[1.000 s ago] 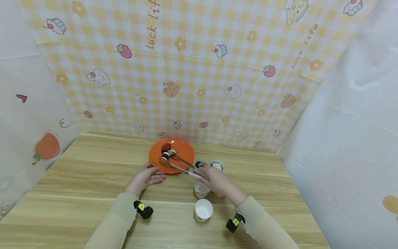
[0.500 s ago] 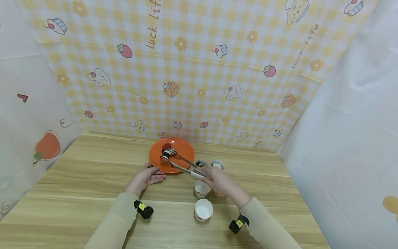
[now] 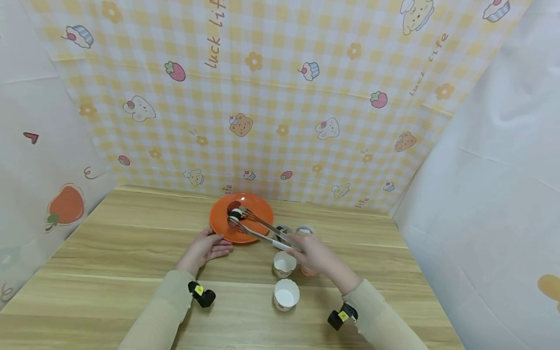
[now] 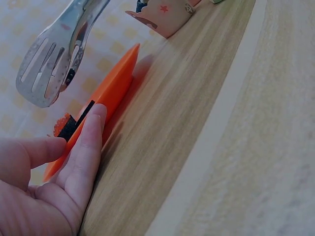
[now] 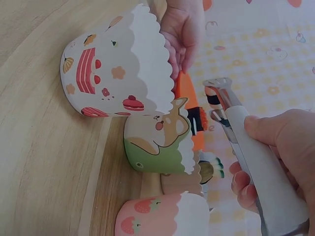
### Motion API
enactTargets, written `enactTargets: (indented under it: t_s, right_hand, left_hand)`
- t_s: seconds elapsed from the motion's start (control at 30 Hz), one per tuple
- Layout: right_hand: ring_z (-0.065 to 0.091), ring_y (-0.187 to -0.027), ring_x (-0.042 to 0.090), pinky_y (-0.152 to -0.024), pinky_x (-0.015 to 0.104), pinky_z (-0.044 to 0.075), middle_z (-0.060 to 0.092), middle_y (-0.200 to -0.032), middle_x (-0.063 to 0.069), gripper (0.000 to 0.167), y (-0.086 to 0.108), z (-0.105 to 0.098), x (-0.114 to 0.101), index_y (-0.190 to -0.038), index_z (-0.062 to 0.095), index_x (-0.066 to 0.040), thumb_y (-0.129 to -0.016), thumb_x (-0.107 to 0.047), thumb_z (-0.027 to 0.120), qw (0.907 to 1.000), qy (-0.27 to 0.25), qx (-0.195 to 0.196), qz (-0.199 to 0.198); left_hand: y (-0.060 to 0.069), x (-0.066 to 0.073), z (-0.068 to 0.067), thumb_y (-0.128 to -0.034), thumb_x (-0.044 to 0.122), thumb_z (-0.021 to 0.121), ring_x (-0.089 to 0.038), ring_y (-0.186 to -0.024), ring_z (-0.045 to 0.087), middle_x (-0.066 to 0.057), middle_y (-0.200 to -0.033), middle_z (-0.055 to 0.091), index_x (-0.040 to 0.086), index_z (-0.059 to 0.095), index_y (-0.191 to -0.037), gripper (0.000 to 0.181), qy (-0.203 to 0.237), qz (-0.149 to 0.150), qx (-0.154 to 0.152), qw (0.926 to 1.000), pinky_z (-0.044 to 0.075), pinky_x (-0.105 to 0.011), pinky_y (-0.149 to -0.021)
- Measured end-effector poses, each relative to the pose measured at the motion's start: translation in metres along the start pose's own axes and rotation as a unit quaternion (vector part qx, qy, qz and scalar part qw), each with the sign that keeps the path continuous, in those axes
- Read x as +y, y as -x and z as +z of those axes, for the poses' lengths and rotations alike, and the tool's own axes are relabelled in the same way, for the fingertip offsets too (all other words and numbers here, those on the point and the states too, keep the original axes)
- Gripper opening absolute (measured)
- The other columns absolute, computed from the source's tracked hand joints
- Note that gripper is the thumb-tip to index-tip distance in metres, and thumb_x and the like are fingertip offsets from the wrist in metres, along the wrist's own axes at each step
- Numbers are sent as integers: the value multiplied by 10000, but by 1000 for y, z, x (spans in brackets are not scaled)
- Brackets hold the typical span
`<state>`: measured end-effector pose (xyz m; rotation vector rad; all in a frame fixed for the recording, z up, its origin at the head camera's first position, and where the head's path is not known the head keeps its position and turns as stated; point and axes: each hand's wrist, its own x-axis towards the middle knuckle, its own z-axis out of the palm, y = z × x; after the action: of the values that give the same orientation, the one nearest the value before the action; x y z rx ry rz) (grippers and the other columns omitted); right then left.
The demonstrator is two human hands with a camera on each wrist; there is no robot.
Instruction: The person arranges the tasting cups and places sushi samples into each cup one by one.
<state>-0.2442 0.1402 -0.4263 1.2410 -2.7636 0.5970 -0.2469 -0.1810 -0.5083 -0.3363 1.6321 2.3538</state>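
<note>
Fingers and thumb of my left hand [image 3: 206, 249] hold the near-left rim of an orange plate [image 3: 258, 211]; in the left wrist view the hand [image 4: 59, 172] has its thumb over the plate [image 4: 115, 81]. My right hand [image 3: 315, 253] grips metal tongs [image 3: 260, 235] with a white handle. Between the tong tips is a small white piece with a black band [image 5: 213, 96], seen above the plate in the right wrist view. On the plate, a dark-sided piece with an orange-red top [image 4: 64, 125] sits near the left thumb.
Near the right hand stand several paper cups: an empty white one [image 3: 286, 295] nearest, a green dog-patterned one [image 5: 157, 142], a pink strawberry one [image 5: 147, 216] and one holding food pieces [image 3: 282, 233]. A patterned cloth [image 3: 284, 102] hangs behind the table.
My right hand has shifted slightly right and toward me, and the banded piece between the tong tips has moved a little right and away from me. The left hand and plate have stayed put.
</note>
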Motion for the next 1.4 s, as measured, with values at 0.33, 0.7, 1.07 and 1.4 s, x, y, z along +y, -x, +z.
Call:
enactTargets:
  t_s: [0.33,0.7,1.07,1.4]
  right_hand:
    - [619,-818,171,-718,326,541,647,-1109,160,389,8,-4,1,-1235,588,60,-933,-178,644,9998,79,133,-154]
    - [523,-715,107,-619,262,483,651,-1047,119,384,22,-13,1,-1255,585,34,-932,-165,644,9998,90,181,-77]
    - [491,-659,88,-549,212,453,636,-962,113,423,36,-20,3,-1252,574,80,-905,-140,674,9990,-32,408,-191]
    - [461,-617,42,-522,181,451,630,-1014,147,425,46,-23,3,-1238,574,96,-886,-112,691,9971,-103,609,-435]
  left_hand:
    - [0,0,0,-1027,53,386,-246,-770,699,-155,-854,674,-54,229,-1376,398,28,-24,16,10000,577,-375,-725]
    - [-1,0,0,-1025,56,391,-246,-763,701,-158,-860,681,-44,243,-1353,374,26,-11,45,10000,579,-372,-710]
    - [-1,-2,0,-1027,61,393,-240,-762,699,-145,-848,680,-44,212,-1393,421,-38,10,33,10000,578,-372,-718]
    - [1,1,1,-1029,62,391,-250,-779,699,-144,-851,678,-44,214,-1403,427,-60,-21,32,10000,575,-379,-733]
